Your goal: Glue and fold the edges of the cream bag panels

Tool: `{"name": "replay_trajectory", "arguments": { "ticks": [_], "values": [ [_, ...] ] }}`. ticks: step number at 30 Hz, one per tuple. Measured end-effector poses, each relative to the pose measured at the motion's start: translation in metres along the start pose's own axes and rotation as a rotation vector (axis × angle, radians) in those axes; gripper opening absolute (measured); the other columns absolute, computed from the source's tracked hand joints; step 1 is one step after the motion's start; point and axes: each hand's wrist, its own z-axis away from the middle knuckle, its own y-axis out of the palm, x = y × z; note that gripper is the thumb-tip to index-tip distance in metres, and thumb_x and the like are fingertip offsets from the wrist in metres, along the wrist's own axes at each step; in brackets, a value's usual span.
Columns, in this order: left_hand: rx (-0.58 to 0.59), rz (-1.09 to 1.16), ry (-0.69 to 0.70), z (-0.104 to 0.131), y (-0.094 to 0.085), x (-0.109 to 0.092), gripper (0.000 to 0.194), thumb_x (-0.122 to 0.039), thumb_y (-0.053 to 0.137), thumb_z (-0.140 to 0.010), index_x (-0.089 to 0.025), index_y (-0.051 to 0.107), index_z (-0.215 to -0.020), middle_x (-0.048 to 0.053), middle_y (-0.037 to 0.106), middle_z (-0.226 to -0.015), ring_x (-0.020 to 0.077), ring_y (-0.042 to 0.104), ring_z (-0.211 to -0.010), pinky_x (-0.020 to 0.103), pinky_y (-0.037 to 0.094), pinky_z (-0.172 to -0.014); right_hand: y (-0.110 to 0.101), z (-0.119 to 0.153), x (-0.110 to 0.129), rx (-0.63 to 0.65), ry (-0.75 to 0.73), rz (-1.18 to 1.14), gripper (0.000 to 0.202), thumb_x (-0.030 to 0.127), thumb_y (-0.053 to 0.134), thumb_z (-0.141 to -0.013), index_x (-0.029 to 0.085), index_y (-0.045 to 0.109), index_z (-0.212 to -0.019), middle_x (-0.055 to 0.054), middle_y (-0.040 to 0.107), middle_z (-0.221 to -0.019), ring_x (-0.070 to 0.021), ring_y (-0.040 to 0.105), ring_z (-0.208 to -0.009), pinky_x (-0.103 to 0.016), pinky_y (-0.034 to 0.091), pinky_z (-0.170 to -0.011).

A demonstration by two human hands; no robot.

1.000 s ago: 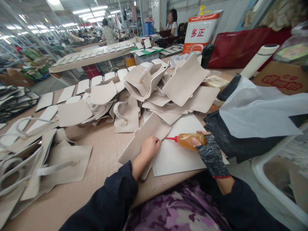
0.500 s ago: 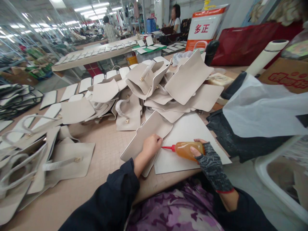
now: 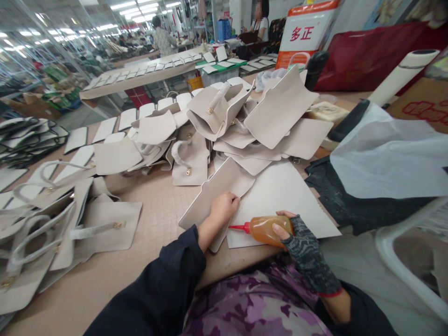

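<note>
My left hand [image 3: 223,207] presses down on a beige bag panel [image 3: 213,196] that lies tilted on the table, its right edge over a white board [image 3: 280,196]. My right hand [image 3: 292,233], in a dark fingerless glove, grips an amber glue bottle [image 3: 268,228] with a red nozzle. The nozzle tip points left at the panel's lower edge, just under my left hand.
A heap of beige bag pieces [image 3: 245,121] with handles fills the table middle; more lie at the left [image 3: 70,224]. A white sheet over dark material [image 3: 381,154] sits at the right, beside a white roll [image 3: 402,77]. People work at far tables.
My right hand has drawn the bottle nearer to me along the panel's edge. My left hand still holds the panel down. The view has shifted slightly.
</note>
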Motion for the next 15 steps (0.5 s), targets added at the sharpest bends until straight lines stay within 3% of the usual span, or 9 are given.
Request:
{"name": "replay_trajectory", "arguments": {
  "ticks": [11, 15],
  "values": [
    [-0.008, 0.009, 0.02, 0.0006, 0.0023, 0.0015, 0.028, -0.03, 0.044, -0.089, -0.021, 0.071, -0.092, 0.004, 0.069, -0.097, 0.0175, 0.063, -0.088, 0.025, 0.046, -0.076, 0.0052, 0.0111, 0.0009, 0.105, 0.07, -0.051, 0.045, 0.054, 0.057, -0.077, 0.021, 0.054, -0.108, -0.009, 0.06, -0.106, -0.0256, 0.057, -0.098, -0.044, 0.044, -0.092],
    [0.011, 0.014, 0.048, 0.0013, 0.0021, 0.0033, 0.029, -0.033, 0.044, -0.09, -0.02, 0.07, -0.095, 0.005, 0.068, -0.097, 0.0172, 0.062, -0.088, 0.025, 0.045, -0.077, -0.0043, 0.0041, 0.0011, 0.164, 0.165, -0.151, 0.043, 0.051, 0.06, -0.075, 0.02, 0.057, -0.105, -0.009, 0.062, -0.101, -0.0252, 0.06, -0.088, -0.039, 0.052, -0.075]
  ]
}}
